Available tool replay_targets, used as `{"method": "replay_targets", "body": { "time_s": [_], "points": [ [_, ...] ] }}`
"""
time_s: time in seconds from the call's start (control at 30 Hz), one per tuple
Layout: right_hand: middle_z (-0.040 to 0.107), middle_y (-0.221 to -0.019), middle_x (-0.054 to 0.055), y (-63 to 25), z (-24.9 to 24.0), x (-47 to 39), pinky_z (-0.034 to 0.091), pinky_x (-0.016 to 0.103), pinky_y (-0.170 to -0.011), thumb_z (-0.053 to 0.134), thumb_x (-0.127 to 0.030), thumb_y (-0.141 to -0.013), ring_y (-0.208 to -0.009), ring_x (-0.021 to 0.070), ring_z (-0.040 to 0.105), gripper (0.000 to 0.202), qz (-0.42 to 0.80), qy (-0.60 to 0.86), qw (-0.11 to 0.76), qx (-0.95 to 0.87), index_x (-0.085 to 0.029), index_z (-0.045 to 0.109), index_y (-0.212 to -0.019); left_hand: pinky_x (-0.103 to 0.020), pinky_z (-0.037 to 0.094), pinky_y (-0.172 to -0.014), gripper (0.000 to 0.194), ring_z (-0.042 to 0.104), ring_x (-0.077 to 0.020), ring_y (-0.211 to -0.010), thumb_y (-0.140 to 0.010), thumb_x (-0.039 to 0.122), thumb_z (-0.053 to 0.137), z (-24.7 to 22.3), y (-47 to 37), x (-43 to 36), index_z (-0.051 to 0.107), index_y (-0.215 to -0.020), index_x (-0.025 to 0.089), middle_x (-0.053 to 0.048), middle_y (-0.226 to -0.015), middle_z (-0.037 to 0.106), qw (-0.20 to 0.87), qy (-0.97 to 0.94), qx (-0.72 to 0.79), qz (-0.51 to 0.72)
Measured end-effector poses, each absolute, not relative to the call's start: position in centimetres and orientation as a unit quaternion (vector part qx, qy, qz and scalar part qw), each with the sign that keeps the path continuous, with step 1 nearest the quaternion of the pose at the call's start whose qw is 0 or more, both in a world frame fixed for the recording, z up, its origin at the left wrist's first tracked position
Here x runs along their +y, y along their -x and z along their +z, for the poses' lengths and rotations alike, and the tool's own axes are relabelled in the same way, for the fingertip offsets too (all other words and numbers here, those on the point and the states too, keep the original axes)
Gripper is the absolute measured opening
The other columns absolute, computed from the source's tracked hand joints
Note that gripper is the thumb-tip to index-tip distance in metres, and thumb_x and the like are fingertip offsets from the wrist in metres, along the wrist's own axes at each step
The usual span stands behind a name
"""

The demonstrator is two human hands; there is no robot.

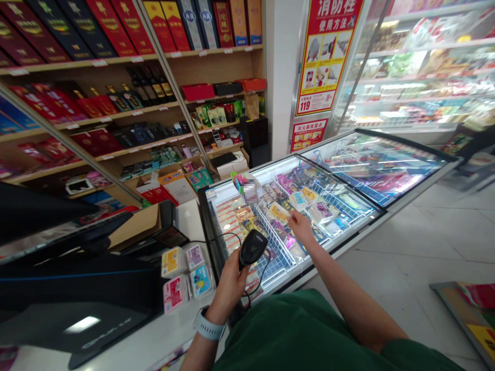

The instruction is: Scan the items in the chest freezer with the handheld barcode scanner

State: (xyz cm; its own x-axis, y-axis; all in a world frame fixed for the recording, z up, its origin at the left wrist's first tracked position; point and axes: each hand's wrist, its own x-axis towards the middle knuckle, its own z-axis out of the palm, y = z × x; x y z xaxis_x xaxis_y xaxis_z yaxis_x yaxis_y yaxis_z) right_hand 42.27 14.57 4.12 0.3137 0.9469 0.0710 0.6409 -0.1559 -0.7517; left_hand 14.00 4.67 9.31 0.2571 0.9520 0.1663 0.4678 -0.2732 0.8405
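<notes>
My left hand [231, 275], with a pale blue watch at the wrist, is wrapped around the handle of a black barcode scanner [253, 247]. The scanner's cable hangs beside it, and its head points over the chest freezer [336, 242]. Farther out, my right hand [300, 226] pinches the edge of a yellow-and-white tub [278, 212] above the freezer. Close by are a blue-and-white tub [299, 199], another yellow tub [309, 193] and purple-labelled tubs [320, 211]. On the counter [189, 214] to my left stand several similar tubs, among them a pink one [176, 292] and a blue one [201, 279].
A dark checkout monitor [96, 304] and an open cardboard box [135, 226] take up the left side. Shelves of boxes and bottles [150, 87] stand behind the counter. At right are a refrigerated display [425, 77], tiled floor [417, 252] and a low stand [460, 319].
</notes>
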Motion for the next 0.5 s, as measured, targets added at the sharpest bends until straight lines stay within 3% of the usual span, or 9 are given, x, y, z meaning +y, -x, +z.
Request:
{"method": "replay_targets", "body": {
  "time_s": [0.3, 0.5],
  "points": [
    [0.069, -0.082, 0.003, -43.9, -0.4, 14.9, 0.055, 0.025, -0.063, 0.050, -0.027, -0.085, -0.067, 0.0149, 0.068, 0.030, 0.385, 0.711, 0.419, -0.414, -0.016, 0.060, -0.110, -0.046, 0.038, -0.107, 0.045, 0.050, -0.0259, -0.126, -0.086, 0.021, 0.050, 9.0, -13.8, 4.6, 0.046, -0.131, 0.018, -0.013, -0.130, 0.056, 0.334, -0.721, 0.495, 0.353],
    [0.069, -0.077, 0.004, -45.9, -2.9, 14.0, 0.058, 0.026, -0.059, 0.051, -0.026, -0.086, -0.066, 0.0156, 0.070, 0.024, 0.395, 0.744, 0.409, -0.351, -0.014, 0.061, -0.105, -0.047, 0.040, -0.106, 0.047, 0.052, -0.0272, -0.124, -0.084, 0.018, 0.051, 8.7, -13.8, 4.6, 0.047, -0.131, 0.017, -0.013, -0.129, 0.058, 0.336, -0.717, 0.499, 0.351]
  ]
}}
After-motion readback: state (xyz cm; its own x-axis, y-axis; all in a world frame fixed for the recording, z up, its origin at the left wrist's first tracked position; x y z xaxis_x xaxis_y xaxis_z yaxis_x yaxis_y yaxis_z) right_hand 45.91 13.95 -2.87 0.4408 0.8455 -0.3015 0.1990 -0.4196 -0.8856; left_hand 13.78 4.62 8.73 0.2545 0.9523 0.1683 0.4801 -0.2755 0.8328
